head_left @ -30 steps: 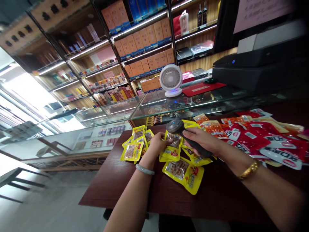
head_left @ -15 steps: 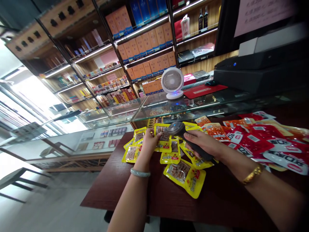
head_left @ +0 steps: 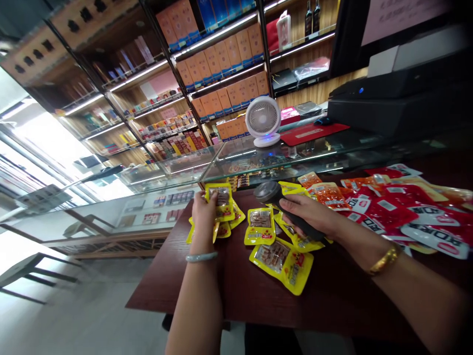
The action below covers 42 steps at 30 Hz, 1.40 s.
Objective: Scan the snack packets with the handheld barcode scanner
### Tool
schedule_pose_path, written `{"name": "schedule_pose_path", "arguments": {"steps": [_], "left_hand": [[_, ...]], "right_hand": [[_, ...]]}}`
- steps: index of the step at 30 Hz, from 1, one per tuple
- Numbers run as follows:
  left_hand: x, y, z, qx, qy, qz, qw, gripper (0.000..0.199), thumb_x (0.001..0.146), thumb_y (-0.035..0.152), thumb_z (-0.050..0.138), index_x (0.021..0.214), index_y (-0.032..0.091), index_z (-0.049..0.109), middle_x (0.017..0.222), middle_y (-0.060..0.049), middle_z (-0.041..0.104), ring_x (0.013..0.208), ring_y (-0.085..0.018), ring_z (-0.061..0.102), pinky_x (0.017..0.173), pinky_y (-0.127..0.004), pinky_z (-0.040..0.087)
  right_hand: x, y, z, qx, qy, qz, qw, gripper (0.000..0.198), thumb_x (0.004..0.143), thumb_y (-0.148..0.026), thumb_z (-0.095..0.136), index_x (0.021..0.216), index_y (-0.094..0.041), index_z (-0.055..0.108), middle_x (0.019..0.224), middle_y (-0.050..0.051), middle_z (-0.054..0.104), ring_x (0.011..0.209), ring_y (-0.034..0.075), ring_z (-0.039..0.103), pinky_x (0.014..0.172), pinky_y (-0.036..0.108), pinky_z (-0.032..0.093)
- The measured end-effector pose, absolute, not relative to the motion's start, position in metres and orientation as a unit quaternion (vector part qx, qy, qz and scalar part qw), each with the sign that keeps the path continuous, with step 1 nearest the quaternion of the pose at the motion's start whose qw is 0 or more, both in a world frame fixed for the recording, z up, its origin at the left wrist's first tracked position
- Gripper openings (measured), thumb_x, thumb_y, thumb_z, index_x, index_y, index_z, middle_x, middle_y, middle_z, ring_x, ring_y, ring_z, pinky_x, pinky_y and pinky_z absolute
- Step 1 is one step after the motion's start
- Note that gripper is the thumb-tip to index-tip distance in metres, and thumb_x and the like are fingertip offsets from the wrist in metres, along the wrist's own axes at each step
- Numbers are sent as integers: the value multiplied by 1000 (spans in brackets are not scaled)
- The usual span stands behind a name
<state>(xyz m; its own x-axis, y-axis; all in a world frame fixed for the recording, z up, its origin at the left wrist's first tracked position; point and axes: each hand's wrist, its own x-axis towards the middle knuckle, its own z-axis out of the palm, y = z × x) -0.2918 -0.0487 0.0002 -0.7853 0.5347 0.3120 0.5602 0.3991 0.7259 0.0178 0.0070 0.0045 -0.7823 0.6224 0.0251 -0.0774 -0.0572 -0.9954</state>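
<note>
Pinched in my left hand (head_left: 203, 209) is a yellow snack packet (head_left: 222, 201) with a clear window showing brown food. It is over a small pile of like yellow packets (head_left: 236, 218) at the table's left side. My right hand (head_left: 308, 214) is wrapped around the handle of a dark barcode scanner (head_left: 269, 192), its head pointing left. Under and beside the scanner lie more yellow packets (head_left: 260, 226), partly covered by my right hand. One yellow packet (head_left: 283, 265) lies at an angle nearest to me on the dark table (head_left: 244, 301).
Red and white packets (head_left: 399, 209) and orange packets (head_left: 327, 195) are heaped on the right. Behind the table runs a glass counter (head_left: 236, 160) bearing a white fan (head_left: 263, 121), a red mat (head_left: 314, 133) and a black machine (head_left: 391, 108). Stocked shelves (head_left: 221, 59) line the wall.
My left hand has moved left with the yellow packet, from in front of the scanner to over the left pile. The right hand still grips the scanner in nearly the same place.
</note>
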Motion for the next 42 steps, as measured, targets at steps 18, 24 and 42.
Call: {"name": "schedule_pose_path", "arguments": {"steps": [18,24,42], "left_hand": [[-217,-36,-28,-648,-751,-113,58,49,81,64,55,105,24,67,127,-12,55,121,-33,44,104,-46,30],[-220,-34,-32,-644,-760,-75,52,53,74,67,62,98,19,59,116,-13,59,116,-32,49,99,-43,34],[-230,-38,-7,-548,-770,-319,67,9,89,25,51,88,25,60,87,-1,70,83,-20,62,80,-30,38]], "right_hand": [[17,7,7,-223,-635,697,248,39,87,-60,57,85,-21,51,58,-7,55,35,6,46,34,20,35],[18,7,5,-218,-636,698,247,40,87,-60,58,83,-21,51,61,-6,55,35,6,46,35,20,37],[15,-2,2,-215,-658,693,200,39,87,-59,58,87,-21,51,61,-7,55,34,5,47,32,16,38]]}}
